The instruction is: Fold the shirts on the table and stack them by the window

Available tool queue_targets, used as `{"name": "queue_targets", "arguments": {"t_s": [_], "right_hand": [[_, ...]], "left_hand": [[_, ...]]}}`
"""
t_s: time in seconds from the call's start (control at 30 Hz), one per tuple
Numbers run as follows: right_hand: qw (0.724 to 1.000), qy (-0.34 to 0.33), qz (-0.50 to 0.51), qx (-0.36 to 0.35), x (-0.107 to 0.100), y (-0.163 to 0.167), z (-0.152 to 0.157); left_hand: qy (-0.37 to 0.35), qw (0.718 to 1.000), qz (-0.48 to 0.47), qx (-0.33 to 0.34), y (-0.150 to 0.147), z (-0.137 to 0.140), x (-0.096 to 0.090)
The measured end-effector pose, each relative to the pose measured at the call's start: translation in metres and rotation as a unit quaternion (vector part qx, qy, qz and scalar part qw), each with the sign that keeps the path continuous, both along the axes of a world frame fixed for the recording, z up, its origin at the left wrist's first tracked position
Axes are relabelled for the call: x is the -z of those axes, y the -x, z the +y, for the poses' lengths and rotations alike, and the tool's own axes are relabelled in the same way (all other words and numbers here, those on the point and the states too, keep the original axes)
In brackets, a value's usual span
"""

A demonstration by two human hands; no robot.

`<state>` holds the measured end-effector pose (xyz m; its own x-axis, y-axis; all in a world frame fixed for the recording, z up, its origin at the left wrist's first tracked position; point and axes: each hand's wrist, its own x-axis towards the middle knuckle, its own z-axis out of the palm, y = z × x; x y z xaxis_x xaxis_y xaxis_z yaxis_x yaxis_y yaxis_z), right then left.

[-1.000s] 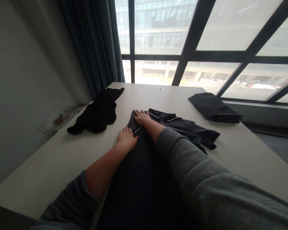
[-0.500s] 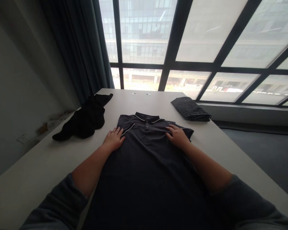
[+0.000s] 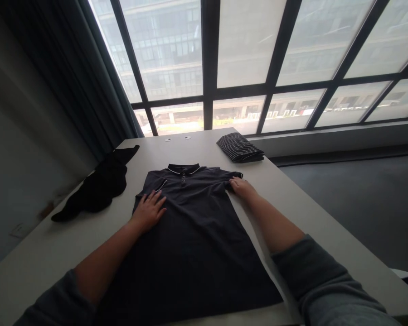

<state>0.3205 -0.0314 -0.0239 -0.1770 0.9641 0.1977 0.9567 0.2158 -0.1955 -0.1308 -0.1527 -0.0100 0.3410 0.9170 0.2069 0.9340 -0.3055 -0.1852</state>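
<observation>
A dark grey polo shirt (image 3: 197, 244) lies front up, its black collar edged in white at the far end. My left hand (image 3: 148, 210) rests flat on the shirt's left side, fingers spread, just below the sleeve folded inward with its white-trimmed cuff. At the opposite sleeve (image 3: 226, 174), which points outward, my right hand (image 3: 243, 187) has its fingers closed on the lower edge near the cuff. The thumb of that hand is hidden from view.
The shirt lies on a white table (image 3: 326, 253). A crumpled black garment (image 3: 100, 183) lies along the left edge. At the far right is a folded striped garment (image 3: 240, 147). Large windows and a dark curtain (image 3: 71, 68) stand beyond.
My right hand has gone from lying on the shirt's chest outward to the sleeve, which now sticks out straighter. The left hand stays flat, slightly lower. The view has turned right.
</observation>
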Motion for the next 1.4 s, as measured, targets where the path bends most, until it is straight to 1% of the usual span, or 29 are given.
{"name": "queue_targets", "arguments": {"t_s": [0.07,0.1,0.2,0.27,0.33,0.4,0.5,0.57,0.63,0.67,0.73,0.8,0.83,0.93,0.97,1.03,1.13,1.23,1.33,1.4], "right_hand": [[1.000,-0.003,0.012,0.011,0.002,-0.002,0.003],[1.000,-0.002,0.017,0.020,0.002,-0.003,0.005],[0.998,0.010,0.027,0.049,0.001,-0.002,0.011],[0.998,0.019,0.031,0.056,-0.001,-0.002,0.014],[0.997,0.022,0.036,0.058,-0.003,-0.002,0.017],[0.997,0.017,0.042,0.062,-0.005,-0.003,0.018],[0.995,-0.007,0.057,0.084,-0.005,-0.005,0.019],[0.991,-0.026,0.069,0.114,-0.005,-0.006,0.019],[0.987,-0.032,0.080,0.139,-0.005,-0.007,0.019],[0.985,-0.030,0.084,0.145,-0.005,-0.008,0.019],[0.986,-0.024,0.092,0.140,-0.005,-0.008,0.020],[0.987,-0.026,0.101,0.122,-0.005,-0.007,0.020],[0.987,-0.030,0.107,0.114,-0.005,-0.007,0.020],[0.986,-0.050,0.125,0.101,-0.007,-0.006,0.020],[0.985,-0.058,0.132,0.100,-0.007,-0.006,0.020],[0.981,-0.077,0.145,0.099,-0.008,-0.007,0.019],[0.974,-0.113,0.169,0.103,-0.009,-0.009,0.020],[0.967,-0.137,0.189,0.105,-0.010,-0.010,0.021],[0.953,-0.163,0.241,0.087,-0.011,-0.010,0.023],[0.932,-0.174,0.312,0.063,-0.012,-0.010,0.025]], "left_hand": [[0.021,0.996,-0.018,0.088,-0.038,-0.018,-0.001],[0.034,0.992,-0.027,0.118,-0.058,-0.026,-0.002],[0.077,0.983,-0.046,0.159,-0.108,-0.043,-0.003],[0.121,0.974,-0.037,0.188,-0.128,-0.050,-0.003],[0.162,0.961,-0.017,0.222,-0.135,-0.058,-0.001],[0.181,0.951,-0.005,0.253,-0.131,-0.068,0.001],[0.178,0.940,0.001,0.289,-0.120,-0.083,-0.001],[0.167,0.937,-0.002,0.308,-0.119,-0.084,-0.009],[0.137,0.943,-0.019,0.304,-0.128,-0.070,-0.020],[0.117,0.950,-0.031,0.289,-0.137,-0.056,-0.026],[0.082,0.969,-0.052,0.228,-0.160,-0.016,-0.036],[0.075,0.986,-0.066,0.135,-0.186,0.035,-0.044],[0.073,0.989,-0.069,0.111,-0.198,0.061,-0.046],[0.087,0.991,-0.072,0.065,-0.225,0.131,-0.047],[0.098,0.991,-0.073,0.050,-0.231,0.148,-0.045],[0.121,0.989,-0.078,0.018,-0.237,0.172,-0.040],[0.135,0.986,-0.094,-0.025,-0.241,0.190,-0.028],[0.134,0.983,-0.112,-0.052,-0.246,0.195,-0.020],[0.126,0.981,-0.124,-0.075,-0.256,0.192,-0.019],[0.112,0.982,-0.129,-0.079,-0.264,0.181,-0.020]]}}
